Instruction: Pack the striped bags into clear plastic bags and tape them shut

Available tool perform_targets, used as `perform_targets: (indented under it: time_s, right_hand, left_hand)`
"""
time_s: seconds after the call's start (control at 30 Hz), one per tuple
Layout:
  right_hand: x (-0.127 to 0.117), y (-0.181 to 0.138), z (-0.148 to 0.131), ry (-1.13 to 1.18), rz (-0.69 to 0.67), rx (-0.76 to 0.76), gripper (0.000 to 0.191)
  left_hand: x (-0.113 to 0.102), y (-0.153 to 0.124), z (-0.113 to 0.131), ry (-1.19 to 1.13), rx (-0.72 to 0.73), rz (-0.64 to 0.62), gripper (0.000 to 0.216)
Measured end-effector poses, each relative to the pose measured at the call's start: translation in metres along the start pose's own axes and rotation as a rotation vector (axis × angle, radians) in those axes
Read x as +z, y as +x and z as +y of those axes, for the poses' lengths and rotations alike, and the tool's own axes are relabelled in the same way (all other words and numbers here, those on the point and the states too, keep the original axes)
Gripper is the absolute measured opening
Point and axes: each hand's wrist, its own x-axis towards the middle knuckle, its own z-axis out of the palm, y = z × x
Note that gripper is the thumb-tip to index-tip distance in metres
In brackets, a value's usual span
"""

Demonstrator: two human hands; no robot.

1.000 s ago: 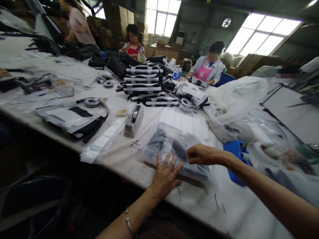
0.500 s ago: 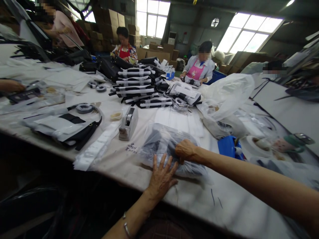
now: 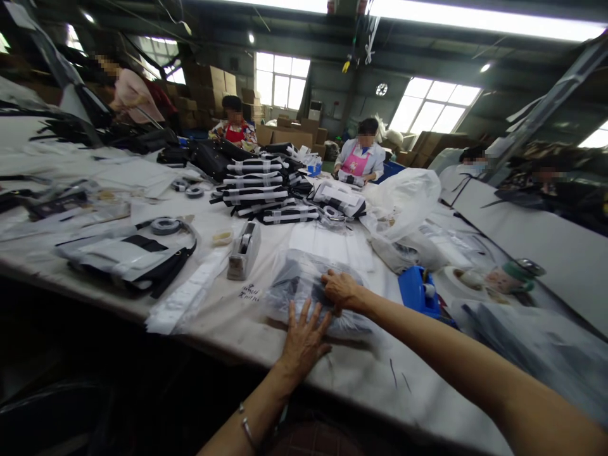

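The counter (image 3: 361,373) is being used as a broad, flat backing against which soft goods can be pressed down. Toward its middle, a stack of striped bundles (image 3: 259,187) is being kept well apart from the near edge, seemingly so that working room is being left in front.

The clear plastic bag (image 3: 297,285) is lying near the counter's near edge, directly before the person, where it is being reached by both arms at once. A blue box (image 3: 418,288) is sitting near its right side and a tape dispenser (image 3: 244,250) is standing near its left, probably for ready reach.

The left hand (image 3: 304,335) is being laid flat on the bag's near edge, fingers spread wide and nothing being gripped, apparently so that the bag is being pinned against sliding. The right hand (image 3: 339,290) is being pressed onto the bag's top just beyond, fingers curled under. Whether a fold of plastic is being pinched there cannot be told.

The bag is looking glossy and crumpled, with light being caught along its wrinkles. A dark, soft, folded item is showing through it and filling most of it.
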Motion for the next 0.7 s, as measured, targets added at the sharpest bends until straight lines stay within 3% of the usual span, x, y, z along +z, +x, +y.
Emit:
perform_targets:
  time_s: [0.57,0.63,0.7]
  right_hand:
    - [0.007,-0.008,0.008,0.124,0.013,-0.003,0.033]
    - [0.010,-0.007,0.009,0.132,0.031,-0.009,0.043]
    - [0.013,-0.002,0.008,0.154,0.051,0.007,0.067]
  left_hand:
    - [0.004,-0.002,-0.001,0.008,0.004,0.009,0.074]
    - [0.004,-0.002,-0.001,-0.001,0.003,0.009,0.073]
    - [0.005,-0.002,-0.001,0.000,0.003,0.010,0.072]
